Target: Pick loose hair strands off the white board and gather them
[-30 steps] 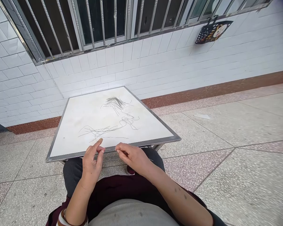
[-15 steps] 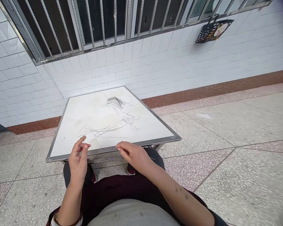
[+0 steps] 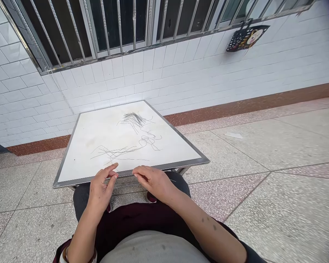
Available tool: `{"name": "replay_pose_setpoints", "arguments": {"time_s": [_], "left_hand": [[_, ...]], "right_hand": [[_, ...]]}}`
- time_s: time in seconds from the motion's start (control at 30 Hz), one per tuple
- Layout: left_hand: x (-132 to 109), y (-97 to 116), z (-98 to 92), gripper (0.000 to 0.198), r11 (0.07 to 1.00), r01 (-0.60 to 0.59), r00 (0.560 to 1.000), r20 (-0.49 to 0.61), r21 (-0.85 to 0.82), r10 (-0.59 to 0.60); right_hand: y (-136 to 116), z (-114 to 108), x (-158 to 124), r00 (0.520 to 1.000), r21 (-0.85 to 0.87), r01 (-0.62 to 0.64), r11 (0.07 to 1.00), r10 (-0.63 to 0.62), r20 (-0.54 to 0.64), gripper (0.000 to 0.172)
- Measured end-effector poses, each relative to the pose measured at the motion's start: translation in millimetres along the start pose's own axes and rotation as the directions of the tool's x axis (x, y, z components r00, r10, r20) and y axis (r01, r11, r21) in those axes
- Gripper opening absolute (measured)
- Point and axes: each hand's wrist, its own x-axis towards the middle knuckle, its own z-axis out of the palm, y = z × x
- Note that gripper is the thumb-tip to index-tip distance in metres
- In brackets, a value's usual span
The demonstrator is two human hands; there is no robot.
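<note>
Sitting closer to the right hand (image 3: 155,182) than half a second ago, the left hand (image 3: 100,190) has its forefinger raised off the thumb; whether it grips anything, I cannot tell. The right fingertips are pinched together; a fine thread (image 3: 172,180) shows just past that hand toward 3 o'clock, too thin to trace to the fingers. Beyond the left hand, near 1 o'clock, loose wires (image 3: 112,153) cross on the bench (image 3: 79,146). Farther, a dark bundle (image 3: 135,118) lies near 11 o'clock from the right hand.
</note>
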Motion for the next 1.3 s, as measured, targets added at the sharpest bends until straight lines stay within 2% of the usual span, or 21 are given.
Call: {"name": "replay_pose_setpoints", "arguments": {"time_s": [0.27, 0.53, 0.8, 1.13, 1.3], "left_hand": [[-3, 3, 6.6, 0.037, 0.99, 0.081, 0.996, 0.051, -0.116, -0.076], [-5, 7, 11.1, 0.037, 0.99, 0.054, 0.998, 0.052, -0.134, -0.047], [-9, 18, 22.4, 0.037, 0.989, 0.033, 0.999, 0.043, -0.147, -0.027], [-12, 17, 32.0, 0.038, 0.982, 0.044, 0.997, 0.07, -0.184, -0.032], [-9, 15, 26.3, 0.038, 0.987, 0.04, 0.997, 0.073, -0.158, -0.028]], "right_hand": [[-2, 5, -1, 0.993, -0.055, -0.107, 0.993, 0.104, -0.052, 0.02], [-2, 13, -3, 0.97, -0.073, -0.2, 0.977, 0.186, -0.156, 0.017], [-3, 19, -3, 0.916, 0.053, -0.304, 0.951, 0.307, -0.258, 0.015], [-4, 15, -4, 0.897, 0.13, -0.328, 0.936, 0.352, -0.266, 0.016], [-1, 15, -6, 0.927, 0.086, -0.247, 0.965, 0.262, -0.27, 0.018]]}}
